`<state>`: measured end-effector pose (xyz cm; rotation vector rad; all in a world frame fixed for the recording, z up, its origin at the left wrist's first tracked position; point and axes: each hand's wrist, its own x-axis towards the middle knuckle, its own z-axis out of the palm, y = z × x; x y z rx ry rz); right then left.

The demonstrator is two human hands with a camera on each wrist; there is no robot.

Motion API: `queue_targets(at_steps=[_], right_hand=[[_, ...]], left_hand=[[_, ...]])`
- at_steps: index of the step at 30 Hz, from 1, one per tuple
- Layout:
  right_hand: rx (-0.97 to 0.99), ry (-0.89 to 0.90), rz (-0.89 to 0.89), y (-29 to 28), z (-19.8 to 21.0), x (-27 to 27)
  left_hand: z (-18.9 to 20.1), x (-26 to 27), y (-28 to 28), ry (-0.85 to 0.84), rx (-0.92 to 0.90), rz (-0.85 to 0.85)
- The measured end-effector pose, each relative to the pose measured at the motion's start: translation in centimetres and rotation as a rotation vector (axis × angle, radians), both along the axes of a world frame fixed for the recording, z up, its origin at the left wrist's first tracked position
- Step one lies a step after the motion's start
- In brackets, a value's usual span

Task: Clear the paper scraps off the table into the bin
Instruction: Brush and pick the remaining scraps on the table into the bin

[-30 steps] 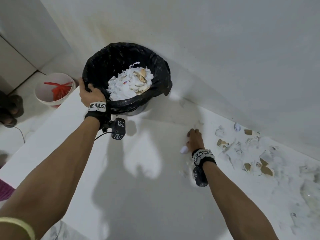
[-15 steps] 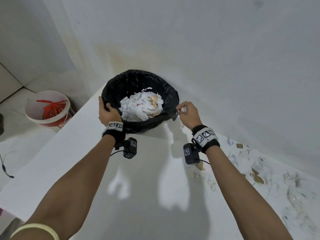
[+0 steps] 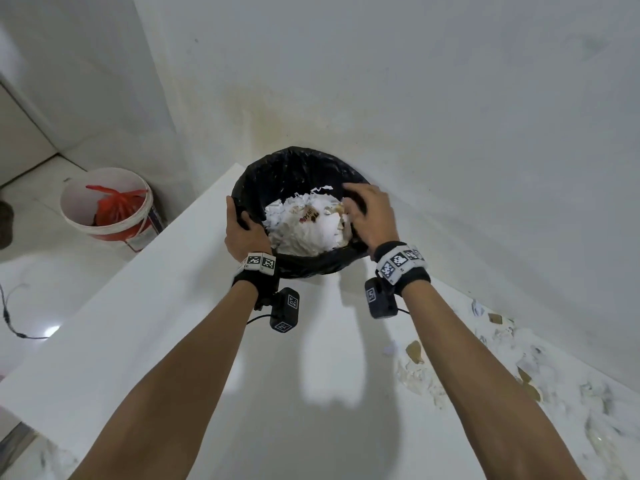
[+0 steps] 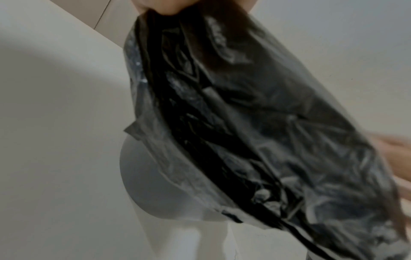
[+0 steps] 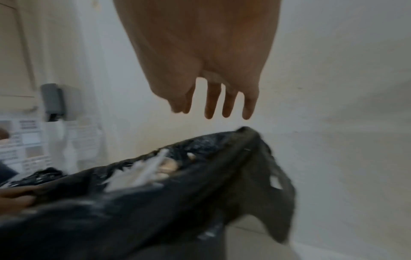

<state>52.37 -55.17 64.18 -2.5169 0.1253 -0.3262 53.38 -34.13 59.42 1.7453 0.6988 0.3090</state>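
Note:
A round bin with a black liner (image 3: 294,168) stands on the white table (image 3: 173,341) against the wall, filled with white and brown paper scraps (image 3: 304,226). My left hand (image 3: 242,226) grips the bin's near left rim, thumb inside over the liner. My right hand (image 3: 367,213) hovers over the right side of the bin's mouth, fingers straight and spread, holding nothing. In the right wrist view those fingers (image 5: 211,102) hang above the liner rim (image 5: 200,158). The left wrist view shows the liner's outside (image 4: 244,123). More scraps (image 3: 519,368) lie on the table to the right.
A white bucket (image 3: 107,209) with a red bag inside sits on the floor left of the table. The wall runs close behind the bin. A cable (image 3: 14,323) lies on the floor at far left.
My right hand rose from the table beside the scraps to the bin's right rim, then moved over its mouth and opened. The left hand kept its grip on the rim.

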Motion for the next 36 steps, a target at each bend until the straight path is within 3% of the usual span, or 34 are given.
queue_targets(at_steps=[3, 6, 11, 17, 19, 21, 25, 28, 30, 33, 36], right_hand=[[0.078, -0.112, -0.195, -4.7, -2.3, -1.4], [0.055, 0.036, -0.327, -9.2, -7.0, -3.7], [-0.051, 0.45, -0.176, -12.9, -14.4, -5.8], [-0.14, 0.637, -0.014, -13.2, -18.5, -3.7], [-0.212, 0.734, 0.07, -11.9, -19.7, -4.9], [-0.313, 0.712, 0.2, -10.2, -21.0, -7.8], [-0.488, 0.598, 0.296, -9.5, -21.2, -13.5], [-0.55, 0.658, 0.274, -11.9, -20.3, -16.3], [-0.505, 0.712, 0.202, -14.1, -19.9, -17.9], [-0.249, 0.86, 0.072, -15.3, -18.8, -20.6], [-0.22, 0.889, 0.071, -13.8, -18.6, -24.6]], left_hand=[[-0.2, 0.2, 0.0, 0.022, 0.008, 0.008], [-0.6, 0.5, -0.1, 0.013, 0.018, 0.01], [-1.0, 0.4, -0.3, -0.002, 0.075, 0.011], [-1.9, 1.0, -0.4, -0.025, 0.107, 0.052], [-2.1, 1.0, -0.4, -0.037, 0.133, 0.047], [-2.3, 1.2, -0.5, -0.046, 0.135, 0.044], [-2.6, 0.9, -0.7, -0.054, 0.127, 0.051], [-2.7, 0.1, -1.2, -0.052, 0.122, 0.042], [-2.6, -0.6, -1.5, -0.039, 0.137, 0.05], [-2.5, -1.6, -2.3, -0.057, 0.122, 0.032], [-2.4, -2.5, -3.0, -0.062, 0.124, 0.008]])
